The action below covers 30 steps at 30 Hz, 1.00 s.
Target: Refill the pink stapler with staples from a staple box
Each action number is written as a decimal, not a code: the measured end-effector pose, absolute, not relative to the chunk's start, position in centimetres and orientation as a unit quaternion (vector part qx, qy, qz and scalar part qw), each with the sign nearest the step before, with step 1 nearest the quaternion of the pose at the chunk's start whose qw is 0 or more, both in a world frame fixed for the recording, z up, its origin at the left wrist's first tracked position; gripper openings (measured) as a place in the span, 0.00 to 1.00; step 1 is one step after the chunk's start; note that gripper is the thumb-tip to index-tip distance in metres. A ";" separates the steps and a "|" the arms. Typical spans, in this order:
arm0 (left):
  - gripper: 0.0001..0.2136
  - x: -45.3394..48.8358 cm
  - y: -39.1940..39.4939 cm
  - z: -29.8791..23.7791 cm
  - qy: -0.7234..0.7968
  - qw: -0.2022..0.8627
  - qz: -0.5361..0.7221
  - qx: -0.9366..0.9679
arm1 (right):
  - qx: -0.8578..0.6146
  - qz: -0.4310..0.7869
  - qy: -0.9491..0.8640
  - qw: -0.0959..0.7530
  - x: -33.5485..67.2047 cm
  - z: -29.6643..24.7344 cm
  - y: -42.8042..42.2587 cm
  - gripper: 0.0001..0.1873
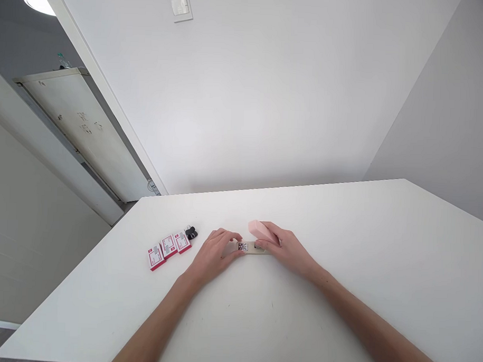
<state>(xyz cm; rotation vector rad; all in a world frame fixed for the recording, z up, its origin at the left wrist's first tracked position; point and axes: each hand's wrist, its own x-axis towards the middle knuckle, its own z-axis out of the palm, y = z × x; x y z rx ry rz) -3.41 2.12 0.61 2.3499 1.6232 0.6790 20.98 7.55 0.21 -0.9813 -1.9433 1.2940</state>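
My right hand (282, 246) is wrapped around a pink stapler (260, 231), its rounded end tilted up and to the left. Below it on the table lies a flat beige strip (251, 248) with black-and-white square markings, partly covered by my right fingers. With thumb and forefinger, my left hand (219, 252) grips the strip's left end. Left of that hand, several small red-and-white boxes (168, 246) sit in a slanted row. A black staple remover (191, 232) lies against the rightmost box.
The white table (361, 259) runs up to a plain wall (268, 97) at the back, which bears a light switch (181, 7). An open doorway at the left shows a white cabinet (85, 128) beyond. The table's left edge slants toward me.
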 end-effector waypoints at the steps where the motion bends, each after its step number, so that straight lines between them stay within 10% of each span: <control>1: 0.11 -3.5 2.1 0.6 0.552 0.101 0.228 0.796 | -0.364 0.490 -0.734 0.299 21.0 0.2 7.6 0.22; 30: 0.11 -5.2 2.6 -0.6 0.684 -0.074 0.239 0.685 | -0.490 0.278 -0.752 0.342 21.9 -2.5 9.2 0.25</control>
